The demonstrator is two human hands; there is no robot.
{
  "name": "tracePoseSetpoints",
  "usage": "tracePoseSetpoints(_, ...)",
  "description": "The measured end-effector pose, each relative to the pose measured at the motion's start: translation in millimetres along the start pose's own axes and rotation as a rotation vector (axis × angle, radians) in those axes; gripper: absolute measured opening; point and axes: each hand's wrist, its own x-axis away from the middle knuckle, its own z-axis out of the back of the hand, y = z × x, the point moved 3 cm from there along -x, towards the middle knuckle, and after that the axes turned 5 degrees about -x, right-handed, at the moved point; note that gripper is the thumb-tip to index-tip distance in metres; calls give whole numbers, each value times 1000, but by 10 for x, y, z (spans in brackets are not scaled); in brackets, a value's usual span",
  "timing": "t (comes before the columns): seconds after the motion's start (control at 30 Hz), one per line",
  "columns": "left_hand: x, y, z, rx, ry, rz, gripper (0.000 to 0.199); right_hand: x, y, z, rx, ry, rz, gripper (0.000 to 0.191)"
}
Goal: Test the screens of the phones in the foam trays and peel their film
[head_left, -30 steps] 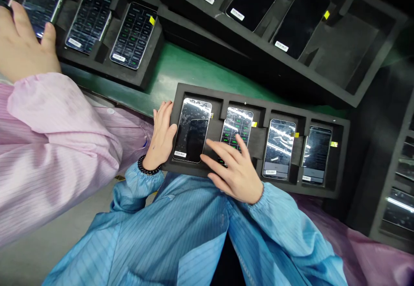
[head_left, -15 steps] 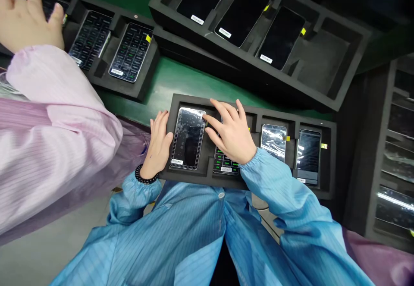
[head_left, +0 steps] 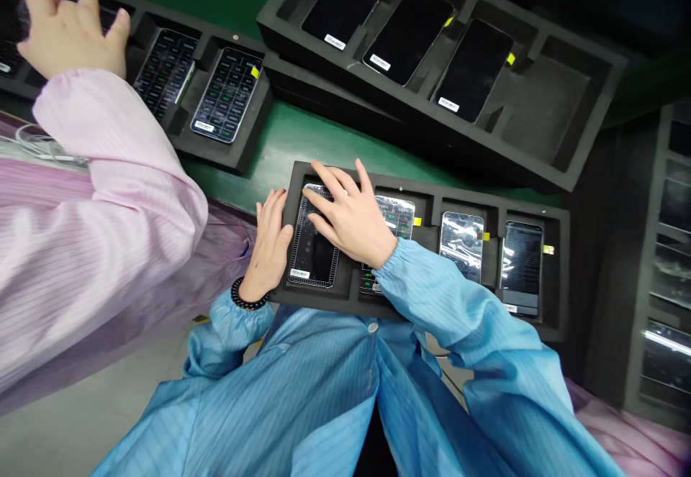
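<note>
A black foam tray (head_left: pixel 350 290) with several phones lies in front of me. My left hand (head_left: pixel 268 250) rests along its left edge, fingers stretched, holding nothing. Over the leftmost phone (head_left: pixel 313 254) is my right hand (head_left: pixel 353 221), fingers spread, with a fingertip at the upper part of the screen. That screen is dark with a grid-like border. The second phone (head_left: pixel 396 211), partly hidden by my right hand and sleeve, shows green marks. Further right lie a phone with bright glare (head_left: pixel 461 243) and a phone with lines on its screen (head_left: pixel 521 261).
A larger black tray (head_left: pixel 586 146) with dark phones stands behind on the green table (head_left: pixel 291 139). At the upper left, another person's hand (head_left: pixel 75 38) in a pink sleeve is over a tray (head_left: pixel 245 128) of phones. More phones (head_left: pixel 669 347) stand at the right edge.
My right hand has moved left, from between the two left phones to over the leftmost one, uncovering more of the second phone. The other person's hand has shifted slightly right in view.
</note>
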Motion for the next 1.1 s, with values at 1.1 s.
tracePoseSetpoints(1.1,-14,14,16,-18,3,-8,60,608,-20,171,93,-22,9,35)
